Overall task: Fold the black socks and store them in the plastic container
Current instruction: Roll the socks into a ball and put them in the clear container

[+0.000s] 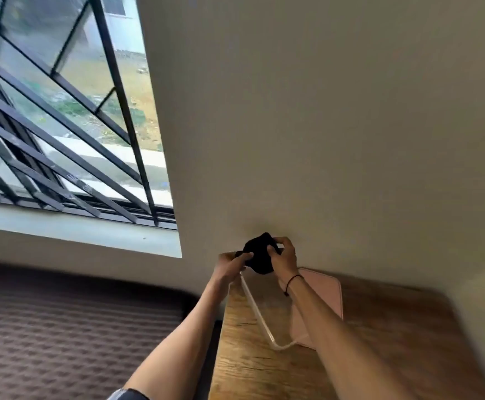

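Note:
A bunched black sock bundle (260, 256) is held in the air in front of the wall, above the far end of the table. My left hand (231, 265) grips its left side and my right hand (284, 256) grips its right side, fingers curled over the fabric. Below the hands stands a clear plastic container (260, 316); its pale rim runs diagonally across the wooden table. A pink lid or panel (326, 295) lies beside it, partly hidden by my right forearm. A thin black band circles my right wrist.
The wooden table (394, 342) fills the lower right and ends against a beige wall (322, 125). A bed with a brown patterned cover (76, 327) lies to the left. A barred window (62, 111) is at upper left.

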